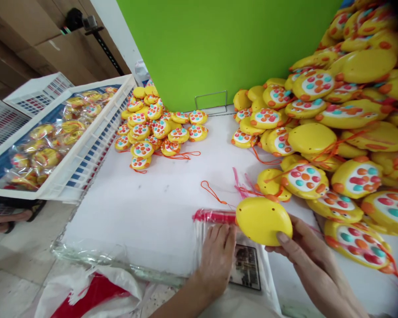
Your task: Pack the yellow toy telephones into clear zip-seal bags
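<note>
— Where's the toy?
— The right hand [305,256] grips the yellow toy [263,221] back-up, its long axis lying left-right, just above the clear bag [219,229].
— And the left hand [219,256]?
— Flat, fingers spread on the bag, beside the toy. Farther back on the table [152,207], toy piles [334,132].

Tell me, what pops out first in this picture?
A huge heap of yellow toys fills the right side, before a bright green wall. Near the bottom, the right hand holds one yellow toy while the left hand presses on clear bags.
</note>
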`<action>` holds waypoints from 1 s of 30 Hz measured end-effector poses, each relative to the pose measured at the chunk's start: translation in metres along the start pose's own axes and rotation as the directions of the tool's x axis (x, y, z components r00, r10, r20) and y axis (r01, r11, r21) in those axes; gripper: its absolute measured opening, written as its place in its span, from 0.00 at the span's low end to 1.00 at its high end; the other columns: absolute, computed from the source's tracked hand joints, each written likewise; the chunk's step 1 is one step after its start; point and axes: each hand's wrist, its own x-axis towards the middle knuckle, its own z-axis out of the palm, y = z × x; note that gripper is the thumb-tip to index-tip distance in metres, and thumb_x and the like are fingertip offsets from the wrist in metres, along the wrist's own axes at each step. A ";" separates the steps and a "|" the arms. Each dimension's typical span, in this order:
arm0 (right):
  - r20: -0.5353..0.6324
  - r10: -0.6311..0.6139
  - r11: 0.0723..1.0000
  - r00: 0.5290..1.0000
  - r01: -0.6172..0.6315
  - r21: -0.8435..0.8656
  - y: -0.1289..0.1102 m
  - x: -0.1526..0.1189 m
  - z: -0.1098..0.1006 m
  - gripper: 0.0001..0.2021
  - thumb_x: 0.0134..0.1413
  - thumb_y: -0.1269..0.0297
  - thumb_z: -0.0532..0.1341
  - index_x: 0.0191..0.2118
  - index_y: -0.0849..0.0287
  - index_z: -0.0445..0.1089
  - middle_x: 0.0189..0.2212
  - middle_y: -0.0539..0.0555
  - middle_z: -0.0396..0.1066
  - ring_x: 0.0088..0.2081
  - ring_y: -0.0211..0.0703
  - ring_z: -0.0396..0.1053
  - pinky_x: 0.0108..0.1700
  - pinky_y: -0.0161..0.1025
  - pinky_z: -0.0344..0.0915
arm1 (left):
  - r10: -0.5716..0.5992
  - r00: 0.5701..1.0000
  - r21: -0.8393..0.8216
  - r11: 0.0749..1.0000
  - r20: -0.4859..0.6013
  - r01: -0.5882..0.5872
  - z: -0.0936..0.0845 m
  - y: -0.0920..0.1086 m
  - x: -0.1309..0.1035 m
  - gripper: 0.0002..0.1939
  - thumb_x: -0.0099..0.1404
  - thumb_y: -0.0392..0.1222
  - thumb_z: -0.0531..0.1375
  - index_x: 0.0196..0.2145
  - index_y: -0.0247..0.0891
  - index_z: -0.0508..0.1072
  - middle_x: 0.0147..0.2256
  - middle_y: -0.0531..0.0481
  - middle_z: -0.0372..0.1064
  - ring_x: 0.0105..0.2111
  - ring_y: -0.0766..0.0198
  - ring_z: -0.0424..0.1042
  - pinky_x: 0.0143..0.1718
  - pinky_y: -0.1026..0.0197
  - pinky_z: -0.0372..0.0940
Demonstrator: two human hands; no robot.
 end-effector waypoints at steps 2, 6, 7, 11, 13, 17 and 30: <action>0.032 -0.005 0.999 0.999 0.006 -0.034 0.002 -0.004 -0.001 0.22 0.57 0.52 0.58 0.55 0.55 0.61 0.48 0.59 0.68 0.40 0.47 0.72 0.36 0.38 0.75 | -0.005 1.000 -0.030 1.000 0.005 0.005 0.000 0.000 0.001 0.11 0.64 0.30 0.52 0.44 0.31 0.67 0.37 0.41 0.69 0.37 0.55 0.68 0.36 0.51 0.67; 0.046 -0.002 0.989 0.999 0.009 -0.148 -0.002 -0.015 -0.005 0.21 0.56 0.52 0.58 0.52 0.55 0.63 0.44 0.57 0.71 0.34 0.45 0.73 0.34 0.38 0.75 | 0.025 1.000 -0.094 0.995 -0.007 -0.025 -0.003 -0.002 0.004 0.06 0.63 0.30 0.53 0.37 0.33 0.68 0.36 0.42 0.68 0.38 0.55 0.66 0.40 0.49 0.66; 0.030 0.001 0.986 1.000 0.004 -0.168 -0.003 -0.017 -0.008 0.21 0.56 0.51 0.58 0.52 0.55 0.64 0.43 0.56 0.72 0.33 0.44 0.73 0.34 0.37 0.75 | 0.026 1.000 -0.104 0.994 0.001 -0.025 -0.004 -0.002 0.005 0.06 0.62 0.30 0.53 0.37 0.32 0.68 0.36 0.42 0.68 0.39 0.55 0.66 0.42 0.48 0.65; 0.111 0.061 0.976 0.992 -0.036 -0.215 0.007 -0.020 -0.024 0.24 0.50 0.53 0.63 0.52 0.55 0.65 0.41 0.56 0.74 0.32 0.46 0.74 0.33 0.36 0.75 | -0.037 0.999 -0.153 0.987 0.030 0.042 -0.009 -0.004 0.004 0.07 0.62 0.31 0.54 0.39 0.34 0.66 0.37 0.43 0.68 0.38 0.55 0.65 0.41 0.49 0.64; 0.182 0.105 0.976 0.978 -0.066 -0.207 0.020 -0.021 -0.035 0.26 0.47 0.55 0.65 0.53 0.55 0.65 0.42 0.56 0.74 0.33 0.48 0.75 0.32 0.37 0.76 | -0.067 0.997 -0.163 0.984 0.025 0.070 -0.011 -0.005 0.003 0.13 0.62 0.31 0.54 0.46 0.34 0.65 0.40 0.42 0.68 0.40 0.54 0.65 0.42 0.49 0.63; 0.212 0.180 0.981 0.960 -0.159 -0.111 0.040 -0.033 -0.043 0.25 0.49 0.55 0.65 0.53 0.54 0.66 0.35 0.54 0.75 0.32 0.49 0.75 0.31 0.39 0.76 | -0.070 0.996 -0.192 0.978 0.055 0.079 -0.014 -0.008 0.005 0.14 0.65 0.33 0.51 0.48 0.35 0.66 0.38 0.43 0.68 0.39 0.55 0.64 0.41 0.50 0.63; 0.312 -0.246 0.830 0.918 0.366 -0.421 -0.006 -0.002 0.022 0.21 0.63 0.61 0.50 0.60 0.47 0.50 0.47 0.55 0.71 0.38 0.43 0.74 0.41 0.34 0.71 | 0.059 0.998 -0.185 0.981 -0.012 -0.060 -0.033 -0.005 0.001 0.05 0.65 0.34 0.55 0.34 0.36 0.71 0.32 0.48 0.71 0.36 0.59 0.68 0.47 0.49 0.62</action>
